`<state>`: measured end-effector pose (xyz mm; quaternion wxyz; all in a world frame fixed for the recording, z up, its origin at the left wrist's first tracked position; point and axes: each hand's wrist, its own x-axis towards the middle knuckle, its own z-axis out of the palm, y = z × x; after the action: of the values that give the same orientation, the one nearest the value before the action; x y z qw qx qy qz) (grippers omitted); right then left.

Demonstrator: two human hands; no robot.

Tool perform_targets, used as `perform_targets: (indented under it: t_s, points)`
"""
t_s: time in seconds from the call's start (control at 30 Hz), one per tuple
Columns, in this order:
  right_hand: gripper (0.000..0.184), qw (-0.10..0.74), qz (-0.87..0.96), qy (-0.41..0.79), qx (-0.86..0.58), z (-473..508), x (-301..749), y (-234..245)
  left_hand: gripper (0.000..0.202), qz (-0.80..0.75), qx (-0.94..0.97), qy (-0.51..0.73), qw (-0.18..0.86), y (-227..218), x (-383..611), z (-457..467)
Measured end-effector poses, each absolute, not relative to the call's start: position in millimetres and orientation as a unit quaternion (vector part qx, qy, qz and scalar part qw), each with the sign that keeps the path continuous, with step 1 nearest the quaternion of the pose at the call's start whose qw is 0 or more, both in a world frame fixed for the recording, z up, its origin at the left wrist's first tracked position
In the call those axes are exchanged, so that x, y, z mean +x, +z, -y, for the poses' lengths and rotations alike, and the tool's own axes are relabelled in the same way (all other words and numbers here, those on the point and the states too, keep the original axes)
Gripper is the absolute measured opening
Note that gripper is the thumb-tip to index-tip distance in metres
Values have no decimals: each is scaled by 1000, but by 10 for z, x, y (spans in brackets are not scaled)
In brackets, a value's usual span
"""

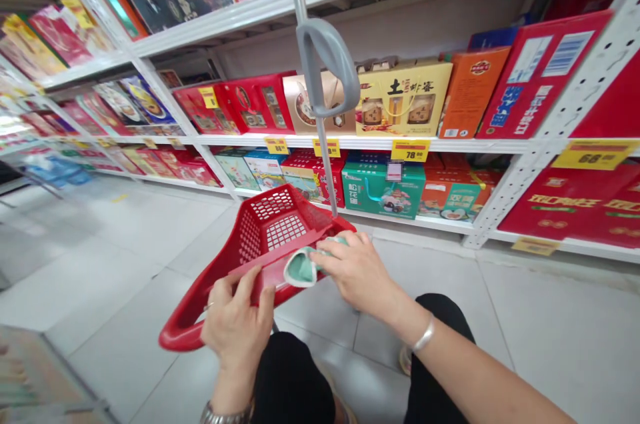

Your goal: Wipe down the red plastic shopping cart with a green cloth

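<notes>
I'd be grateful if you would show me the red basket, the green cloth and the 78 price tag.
Red basket (273,207): head view, on its mesh end wall.
Green cloth (299,269): head view, on its fold between the hands.
78 price tag (410,150): head view, on the yellow label's middle.

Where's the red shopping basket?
In the head view, the red shopping basket is gripped by the left hand, in front of the lower shelves, beside the right hand.

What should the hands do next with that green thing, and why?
Maybe lower the curled pale green fabric item into the red plastic mesh shopping basket. The right hand is pressing it just above the basket's opening, and the left hand grips the basket's rim, holding it steady.
</notes>
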<state>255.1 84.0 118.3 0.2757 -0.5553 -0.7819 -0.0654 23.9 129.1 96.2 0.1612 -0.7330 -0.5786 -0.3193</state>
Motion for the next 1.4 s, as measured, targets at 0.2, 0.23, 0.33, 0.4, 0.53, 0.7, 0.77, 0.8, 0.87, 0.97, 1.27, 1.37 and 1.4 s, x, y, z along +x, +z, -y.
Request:
perform_targets:
  t_s: [0.2, 0.23, 0.33, 0.4, 0.53, 0.7, 0.77, 0.8, 0.87, 0.97, 1.27, 1.37, 1.4]
  points:
    - [33, 342, 691, -74, -633, -844, 3181, 888, 34, 563, -738, -350, 127, 964, -237, -1332]
    - [31, 366, 672, -76, -639, -868, 3260, 855, 35, 558, -739, -357, 126, 957, -319, -1339]
    - [27, 474, 640, -65, -601, -898, 3266, 848, 39, 541, -757, -347, 117, 940, -573, -1371]
    - [27, 521, 659, -35, -542, -858, 3053, 909, 41, 536, -769, -333, 105, 945, -748, -1403]
    - [30, 467, 775, 17, -424, -698, 2433, 1041, 44, 503, -797, -324, 77, 1006, -1027, -1450]
    - [27, 430, 796, 78, -419, -648, 2277, 927, 36, 484, -799, -332, 130, 1120, -870, -1241]
    - [28, 428, 776, 94, -454, -678, 2423, 758, 33, 470, -798, -351, 138, 1139, -601, -1064]
    - [29, 422, 762, 95, -482, -692, 2509, 652, 32, 449, -810, -356, 126, 1138, -440, -971]
    - [29, 414, 726, 96, -541, -707, 2673, 425, 35, 427, -830, -341, 111, 1113, -107, -804]
    - [31, 454, 647, 118, -601, -707, 2838, 149, 47, 439, -839, -299, 121, 1037, 308, -653]
    - [27, 584, 559, 143, -571, -818, 2568, 489, 44, 433, -820, -280, 249, 928, 418, -710]
    - [29, 612, 606, 140, -488, -882, 2286, 616, 40, 400, -830, -299, 250, 883, 243, -716]
    - [31, 606, 633, 139, -461, -909, 2194, 606, 40, 396, -832, -301, 245, 869, 177, -715]
